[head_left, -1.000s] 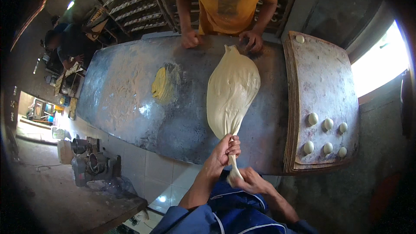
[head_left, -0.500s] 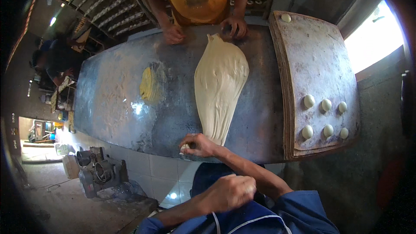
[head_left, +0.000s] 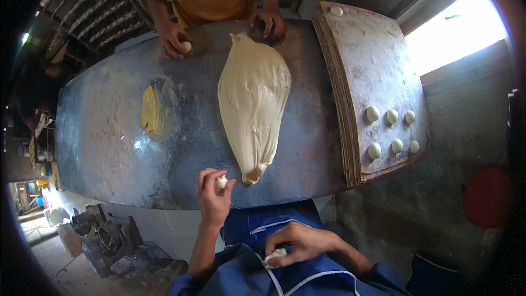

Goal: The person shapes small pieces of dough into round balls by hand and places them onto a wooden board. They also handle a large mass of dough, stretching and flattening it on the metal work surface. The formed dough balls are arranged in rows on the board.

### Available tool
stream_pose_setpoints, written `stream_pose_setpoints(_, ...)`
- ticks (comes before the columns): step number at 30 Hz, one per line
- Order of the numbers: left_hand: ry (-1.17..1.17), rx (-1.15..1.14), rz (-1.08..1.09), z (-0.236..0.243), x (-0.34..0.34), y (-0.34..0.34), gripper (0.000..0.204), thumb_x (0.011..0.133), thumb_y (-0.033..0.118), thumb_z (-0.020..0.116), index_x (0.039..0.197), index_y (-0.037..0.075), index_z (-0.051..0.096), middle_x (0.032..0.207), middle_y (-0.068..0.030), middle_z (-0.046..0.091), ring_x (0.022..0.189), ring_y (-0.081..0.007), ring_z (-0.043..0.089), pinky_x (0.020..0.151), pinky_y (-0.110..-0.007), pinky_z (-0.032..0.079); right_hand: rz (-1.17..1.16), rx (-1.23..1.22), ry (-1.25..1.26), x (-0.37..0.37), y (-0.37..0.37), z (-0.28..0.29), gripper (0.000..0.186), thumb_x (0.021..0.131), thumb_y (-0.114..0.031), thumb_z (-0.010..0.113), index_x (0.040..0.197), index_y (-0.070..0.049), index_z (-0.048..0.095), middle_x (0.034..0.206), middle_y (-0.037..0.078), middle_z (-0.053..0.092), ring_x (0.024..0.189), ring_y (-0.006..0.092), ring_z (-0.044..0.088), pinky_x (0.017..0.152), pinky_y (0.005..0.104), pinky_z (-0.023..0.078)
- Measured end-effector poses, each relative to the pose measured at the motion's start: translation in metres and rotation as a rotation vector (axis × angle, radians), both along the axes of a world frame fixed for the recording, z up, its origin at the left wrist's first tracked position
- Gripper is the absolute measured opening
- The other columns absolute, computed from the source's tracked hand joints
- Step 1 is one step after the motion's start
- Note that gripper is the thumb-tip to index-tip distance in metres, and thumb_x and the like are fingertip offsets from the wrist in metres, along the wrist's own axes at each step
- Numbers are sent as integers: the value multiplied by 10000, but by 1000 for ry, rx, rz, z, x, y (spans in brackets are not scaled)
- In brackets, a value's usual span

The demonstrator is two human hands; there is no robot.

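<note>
A large, pale, stretched mass of dough [head_left: 255,96] lies lengthwise across the dark worktable, its narrow torn end toward me. My left hand [head_left: 213,197] is raised at the near edge, left of that end, with a small dough ball [head_left: 221,182] between thumb and fingers. Closer to my body, over the blue apron, my right hand [head_left: 301,241] pinches a small dough piece [head_left: 276,256]. Across the table, a co-worker's hand [head_left: 172,39] cups a round dough ball [head_left: 186,47]; their other hand [head_left: 268,24] rests beside the dough's far end.
A stack of floured boards [head_left: 378,71] stands on the table's right, bearing several dough balls [head_left: 392,116]. Yellow fat-like paste [head_left: 152,111] is smeared on the worktable [head_left: 104,131]. Machinery [head_left: 104,235] sits on the floor at lower left. Racks of dough pieces [head_left: 90,13] stand behind the co-worker.
My crossed arms have parted: the left hand has gone forward to the table edge, the right back to my apron. The co-worker's hand now shows a dough ball. The view has shifted right.
</note>
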State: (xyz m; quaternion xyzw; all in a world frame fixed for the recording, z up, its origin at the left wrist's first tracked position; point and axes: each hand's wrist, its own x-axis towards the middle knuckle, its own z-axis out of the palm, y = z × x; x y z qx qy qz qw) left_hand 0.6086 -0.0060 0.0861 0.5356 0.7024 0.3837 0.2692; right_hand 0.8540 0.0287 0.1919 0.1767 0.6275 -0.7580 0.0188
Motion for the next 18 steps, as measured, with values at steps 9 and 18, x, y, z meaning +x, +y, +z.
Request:
stream_pose_setpoints(9,466,79,218,-91,-65,73,401,908,315,780,1059,68,502,996,-118,525,927,-313,528,801,-459,414,-835,1400,-735,35,64,-178,412,878,-175,741,1202,-49,520,1072,196,568,1041,417,519,906,529,417)
stream_pose_setpoints(18,292,138,58,-96,-71,42,218,953,73,659,1037,44,460,981,-148,510,891,-322,539,827,-469,453,-813,1272,-470,90,69,-223,344,826,-127,766,1023,6,517,965,207,516,888,388,498,781,490,406)
